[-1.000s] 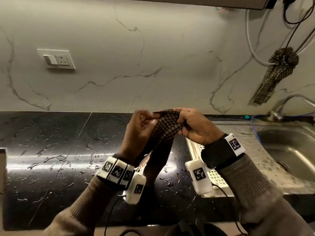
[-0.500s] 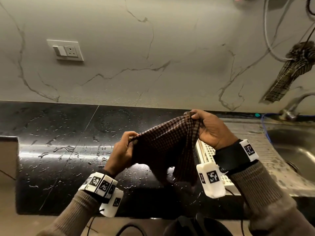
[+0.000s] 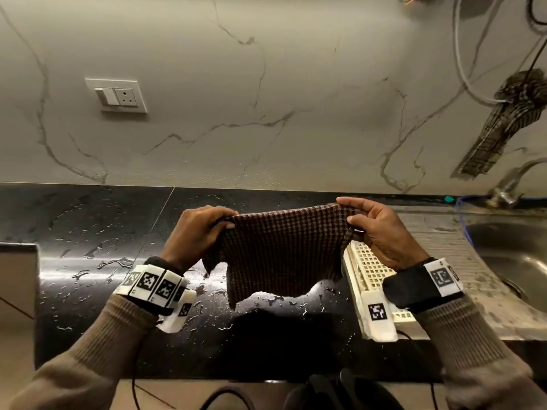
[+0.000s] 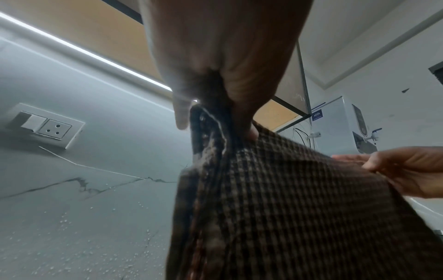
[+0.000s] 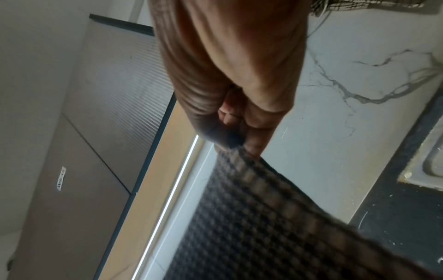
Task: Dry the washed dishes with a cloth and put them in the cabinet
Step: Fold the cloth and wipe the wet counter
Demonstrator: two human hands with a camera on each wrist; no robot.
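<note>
A dark brown checked cloth (image 3: 281, 253) hangs spread out between my two hands above the wet black counter (image 3: 88, 261). My left hand (image 3: 204, 229) pinches its top left corner, thumb against curled fingers. My right hand (image 3: 364, 220) pinches the top right corner. The left wrist view shows the cloth (image 4: 299, 208) bunched under my left hand (image 4: 223, 106), with my right hand (image 4: 393, 170) at the far edge. The right wrist view has my right hand (image 5: 237, 138) gripping the cloth's hem (image 5: 275, 208). No dishes are visible.
A cream perforated drying rack (image 3: 373, 267) lies beside the steel sink (image 3: 509, 250) at right, with a tap (image 3: 518, 179) behind. A second checked cloth (image 3: 503, 122) hangs on the marble wall. A socket plate (image 3: 117, 96) is at left. An upper cabinet's underside (image 4: 100, 32) is overhead.
My hands have drawn apart, the left going left and the right going right. The cloth went from a bunched strip to a flat spread sheet.
</note>
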